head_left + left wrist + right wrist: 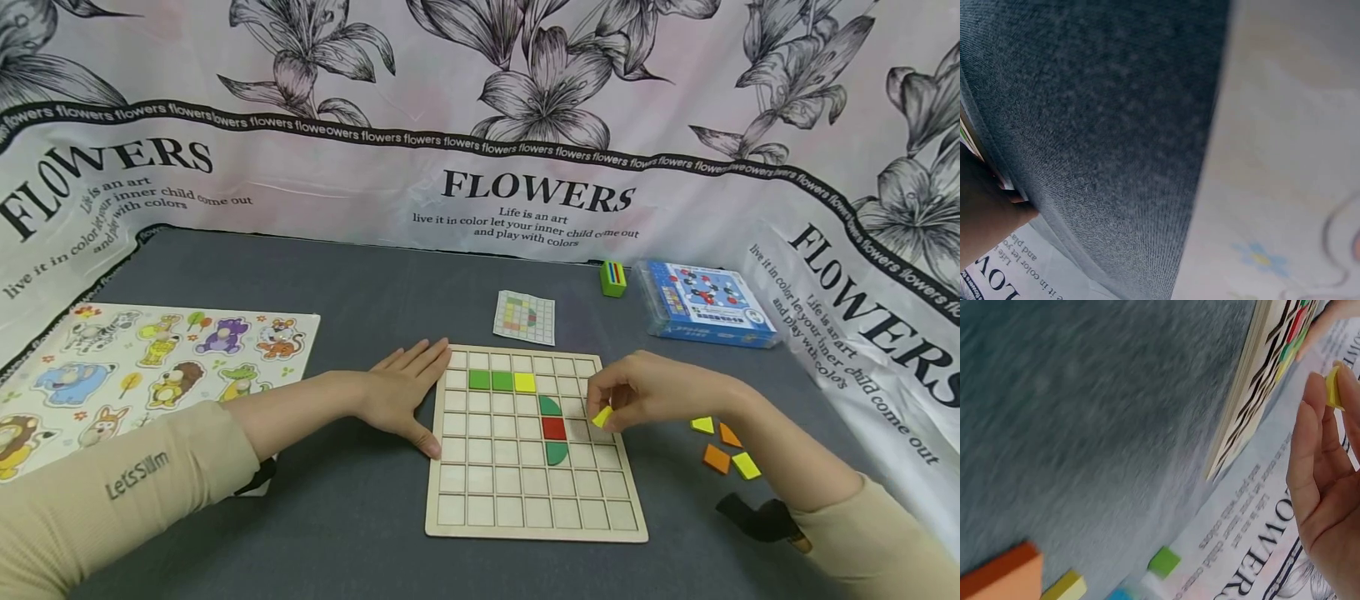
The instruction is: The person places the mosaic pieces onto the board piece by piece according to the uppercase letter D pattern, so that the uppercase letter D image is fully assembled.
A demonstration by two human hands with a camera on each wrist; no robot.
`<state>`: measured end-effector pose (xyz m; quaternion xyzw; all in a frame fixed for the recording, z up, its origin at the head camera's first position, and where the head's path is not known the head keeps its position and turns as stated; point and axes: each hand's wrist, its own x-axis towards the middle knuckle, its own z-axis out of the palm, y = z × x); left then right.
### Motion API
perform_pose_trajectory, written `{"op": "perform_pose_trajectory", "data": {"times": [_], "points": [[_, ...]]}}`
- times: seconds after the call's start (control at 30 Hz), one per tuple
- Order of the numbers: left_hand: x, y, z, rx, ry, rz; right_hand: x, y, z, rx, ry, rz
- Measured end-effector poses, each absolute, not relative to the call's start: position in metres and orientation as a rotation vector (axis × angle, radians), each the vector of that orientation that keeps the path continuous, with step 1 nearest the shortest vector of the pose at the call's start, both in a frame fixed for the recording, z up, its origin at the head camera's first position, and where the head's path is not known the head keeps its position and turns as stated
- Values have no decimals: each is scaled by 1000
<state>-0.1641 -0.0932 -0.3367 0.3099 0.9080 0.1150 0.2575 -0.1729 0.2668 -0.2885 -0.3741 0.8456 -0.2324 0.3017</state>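
A wooden grid board (487,525) lies flat on the dark table. On it sit two green square tiles (491,380), a yellow square tile (524,382), a red tile (553,428) and two green rounded tiles (557,453). My left hand (401,392) rests with spread, straight fingers at the board's left edge. Over the right side of the board my right hand (637,390) pinches a small yellow tile (1333,389) between thumb and fingers. The exact shape of that tile is partly hidden.
Several orange and yellow tiles (716,459) lie right of the board, beneath my right forearm. A printed grid card (525,317) lies behind the board. Farther back are a green block (612,279) and a blue box (712,304). An animal picture board (292,321) occupies the left.
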Motion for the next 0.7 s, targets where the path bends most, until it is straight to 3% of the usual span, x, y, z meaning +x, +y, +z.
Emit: {"op": "perform_pose_trajectory", "data": {"times": [0.7], "points": [[-164, -93, -336, 833, 2464, 305, -158, 218, -302, -1044, 2176, -786]]}}
